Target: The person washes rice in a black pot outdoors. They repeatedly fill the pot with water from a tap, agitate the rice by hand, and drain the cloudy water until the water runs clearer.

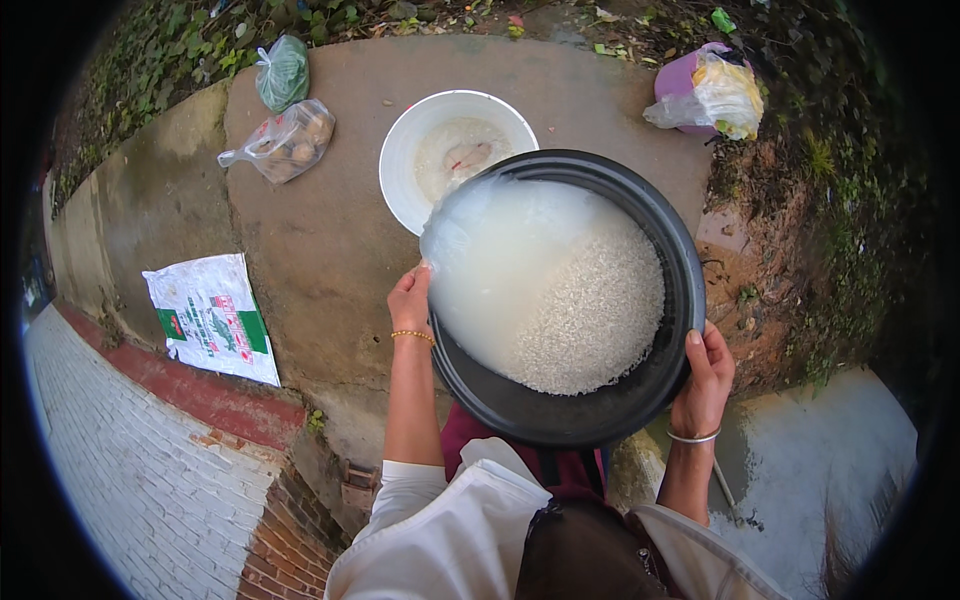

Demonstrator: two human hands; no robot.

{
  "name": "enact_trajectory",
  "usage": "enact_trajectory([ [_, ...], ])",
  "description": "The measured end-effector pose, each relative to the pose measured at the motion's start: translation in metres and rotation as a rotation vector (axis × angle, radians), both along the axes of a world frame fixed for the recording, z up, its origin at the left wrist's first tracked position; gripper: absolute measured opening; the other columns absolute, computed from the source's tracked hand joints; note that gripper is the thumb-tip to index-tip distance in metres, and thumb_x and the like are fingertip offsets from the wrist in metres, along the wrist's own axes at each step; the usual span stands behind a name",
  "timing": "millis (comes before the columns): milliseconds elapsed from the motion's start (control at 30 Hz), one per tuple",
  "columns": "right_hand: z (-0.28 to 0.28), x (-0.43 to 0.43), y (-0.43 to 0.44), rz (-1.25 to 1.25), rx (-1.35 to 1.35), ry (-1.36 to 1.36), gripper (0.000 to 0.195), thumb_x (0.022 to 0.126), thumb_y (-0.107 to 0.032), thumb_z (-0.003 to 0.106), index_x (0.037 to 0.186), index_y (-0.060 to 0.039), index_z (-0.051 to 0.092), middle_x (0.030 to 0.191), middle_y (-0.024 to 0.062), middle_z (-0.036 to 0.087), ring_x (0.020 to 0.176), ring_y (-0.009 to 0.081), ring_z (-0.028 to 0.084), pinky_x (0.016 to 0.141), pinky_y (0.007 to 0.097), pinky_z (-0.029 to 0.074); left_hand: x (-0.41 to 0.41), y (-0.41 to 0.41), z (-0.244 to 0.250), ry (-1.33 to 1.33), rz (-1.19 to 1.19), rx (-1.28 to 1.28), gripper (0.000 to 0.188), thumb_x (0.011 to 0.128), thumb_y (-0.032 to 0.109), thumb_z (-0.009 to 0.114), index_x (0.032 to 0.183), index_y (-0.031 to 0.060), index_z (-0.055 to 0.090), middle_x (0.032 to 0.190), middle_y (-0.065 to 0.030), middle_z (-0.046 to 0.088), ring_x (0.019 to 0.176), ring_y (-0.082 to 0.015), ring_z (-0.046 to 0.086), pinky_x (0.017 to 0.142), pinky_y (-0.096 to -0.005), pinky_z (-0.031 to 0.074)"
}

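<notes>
Between my hands is a large black plastic basin (559,431), tilted toward its far left side. White rice grains (596,322) lie at its near right, and cloudy water (502,262) fills the upper left up to the rim. My left hand (410,300), with a beaded bracelet at the wrist, grips the basin's left rim. My right hand (703,375), wearing a metal bangle, holds the right rim with the thumb on top. Beyond and partly under the basin stands a white bucket (397,161) on the concrete, holding cloudy liquid and a reddish mark or object that I cannot identify.
At upper left lie a green plastic bag (283,73) and a clear bag of round brown items (289,142). A printed white sack (214,319) lies flat at left, near a white brick wall (142,442). A purple bin (677,79) with plastic stands at upper right, beside plants.
</notes>
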State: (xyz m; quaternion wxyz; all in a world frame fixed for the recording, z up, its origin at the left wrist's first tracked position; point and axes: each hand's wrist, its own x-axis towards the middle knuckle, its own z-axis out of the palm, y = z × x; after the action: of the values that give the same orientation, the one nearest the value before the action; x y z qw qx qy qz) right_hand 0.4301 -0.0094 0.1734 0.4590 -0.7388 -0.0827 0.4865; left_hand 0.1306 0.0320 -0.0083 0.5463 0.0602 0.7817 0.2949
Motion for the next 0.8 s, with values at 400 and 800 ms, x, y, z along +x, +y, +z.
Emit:
enact_trajectory([
  [400,0.012,-0.008,0.012,0.032,-0.01,-0.008,0.022,0.085,-0.009,0.053,0.103,0.005,0.054,0.09,0.0027,0.06,0.079,0.0067,0.054,0.073,0.0196,0.04,-0.005,0.002,-0.008,-0.037,-0.049,-0.083,0.033,0.083,0.023,0.06,0.103,-0.0031,0.06,0.098,-0.0055,0.062,0.087,-0.0117,0.056,0.079,-0.0247,0.043],
  [800,-0.063,0.027,-0.016,-0.267,0.058,0.07,0.023,0.09,-0.019,0.049,0.099,-0.0003,0.058,0.099,0.0074,0.061,0.09,0.0141,0.057,0.082,0.0264,0.044,0.021,0.033,0.048,0.081,0.101,0.254,0.021,0.082,0.014,0.064,0.092,-0.0042,0.062,0.08,-0.0025,0.062,0.067,-0.0051,0.052,0.063,-0.0186,0.043],
])
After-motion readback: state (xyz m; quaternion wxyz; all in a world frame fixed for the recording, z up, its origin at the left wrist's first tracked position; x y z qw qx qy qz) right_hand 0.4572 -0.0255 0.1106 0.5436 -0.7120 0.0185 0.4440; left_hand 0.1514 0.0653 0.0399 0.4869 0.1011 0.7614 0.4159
